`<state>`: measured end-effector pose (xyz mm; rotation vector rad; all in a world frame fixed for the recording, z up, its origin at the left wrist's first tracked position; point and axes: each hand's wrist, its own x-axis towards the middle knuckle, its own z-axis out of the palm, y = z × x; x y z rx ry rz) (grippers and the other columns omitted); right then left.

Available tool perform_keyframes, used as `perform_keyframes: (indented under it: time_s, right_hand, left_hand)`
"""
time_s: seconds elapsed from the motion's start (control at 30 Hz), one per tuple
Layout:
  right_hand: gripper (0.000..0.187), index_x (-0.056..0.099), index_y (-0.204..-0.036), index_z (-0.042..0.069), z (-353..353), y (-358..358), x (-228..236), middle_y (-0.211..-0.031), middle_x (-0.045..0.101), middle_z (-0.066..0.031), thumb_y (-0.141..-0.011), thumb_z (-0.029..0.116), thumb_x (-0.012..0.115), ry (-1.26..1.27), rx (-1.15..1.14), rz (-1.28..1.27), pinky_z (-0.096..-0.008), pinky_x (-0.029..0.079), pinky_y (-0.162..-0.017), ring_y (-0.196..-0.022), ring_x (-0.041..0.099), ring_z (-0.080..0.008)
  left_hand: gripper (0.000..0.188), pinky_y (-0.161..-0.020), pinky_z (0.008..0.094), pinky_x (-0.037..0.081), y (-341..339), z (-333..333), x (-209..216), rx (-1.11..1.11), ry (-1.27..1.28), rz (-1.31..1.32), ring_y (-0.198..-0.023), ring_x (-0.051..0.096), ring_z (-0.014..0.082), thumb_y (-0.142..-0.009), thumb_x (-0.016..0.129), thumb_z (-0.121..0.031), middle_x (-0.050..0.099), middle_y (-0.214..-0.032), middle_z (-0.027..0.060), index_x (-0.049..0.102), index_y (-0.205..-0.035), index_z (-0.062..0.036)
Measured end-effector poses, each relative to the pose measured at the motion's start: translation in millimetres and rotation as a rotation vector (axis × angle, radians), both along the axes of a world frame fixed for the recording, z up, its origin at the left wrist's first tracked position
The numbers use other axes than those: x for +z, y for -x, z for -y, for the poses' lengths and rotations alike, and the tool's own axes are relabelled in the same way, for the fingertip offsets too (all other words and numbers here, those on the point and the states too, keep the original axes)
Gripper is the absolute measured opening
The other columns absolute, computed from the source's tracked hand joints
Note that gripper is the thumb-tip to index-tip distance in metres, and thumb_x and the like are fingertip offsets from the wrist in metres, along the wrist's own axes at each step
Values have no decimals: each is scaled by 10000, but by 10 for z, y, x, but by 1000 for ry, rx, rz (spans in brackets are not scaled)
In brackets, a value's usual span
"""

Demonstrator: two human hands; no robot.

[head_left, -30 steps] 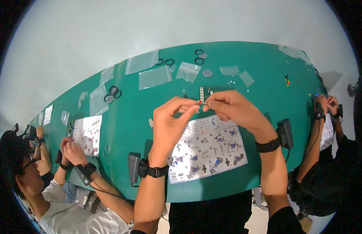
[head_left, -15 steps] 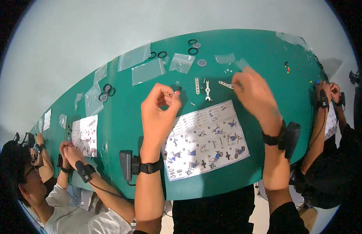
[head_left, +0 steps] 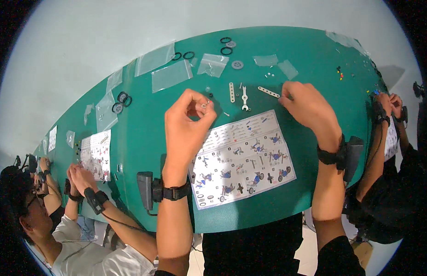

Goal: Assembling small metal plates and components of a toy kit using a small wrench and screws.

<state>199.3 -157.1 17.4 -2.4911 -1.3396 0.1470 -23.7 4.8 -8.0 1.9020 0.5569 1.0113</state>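
Note:
My left hand (head_left: 188, 126) is raised over the near table, its thumb and forefinger pinched together. A small shiny piece (head_left: 204, 105) shows at these fingertips, too tiny to name. My right hand (head_left: 310, 108) has its fingers curled, the tips at the right end of a white perforated strip (head_left: 268, 92) lying on the table; whether they grip it is hidden. Between the hands lie another white perforated strip (head_left: 232, 92), a white toy spanner (head_left: 244, 98) and a small screw (head_left: 226, 114). The printed instruction sheet (head_left: 243, 161) lies below them, near me.
Farther back are clear plastic bags (head_left: 213, 65), black tyre rings (head_left: 189, 55) and a grey wheel hub (head_left: 237, 65). Assembled wheels (head_left: 117, 108) lie to the left. One person (head_left: 80, 248) works at my left, another (head_left: 383, 198) at my right, each with a sheet.
My right hand has shifted slightly right, uncovering more of the strip, and is less blurred. My left hand keeps its pinch, with the fingers turned a little. The whole view has tilted slightly.

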Motion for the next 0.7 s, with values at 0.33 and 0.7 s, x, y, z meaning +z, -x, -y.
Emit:
perform_keyframes:
  time_s: [0.33, 0.7]
  right_hand:
    - [322, 740, -873, 4, 5, 124, 115, -838, 709, -237, -889, 325, 715, 103, 82, -153, -473, 554, -702, -798, 706, -419]
    - [314, 725, -871, -4, 18, 184, 142, -840, 710, -234, -845, 308, 760, 131, 138, -162, -473, 549, -700, -798, 704, -412]
  left_hand:
    - [119, -671, 229, 493, -15, -33, -23, 7, 31, -30, -699, 574, 62, -881, 709, 9, 645, -777, 13, 591, -876, -8]
    - [115, -674, 231, 506, 6, 32, 67, 17, -13, -68, -709, 627, 69, -877, 731, -15, 679, -778, 30, 616, -864, -7]
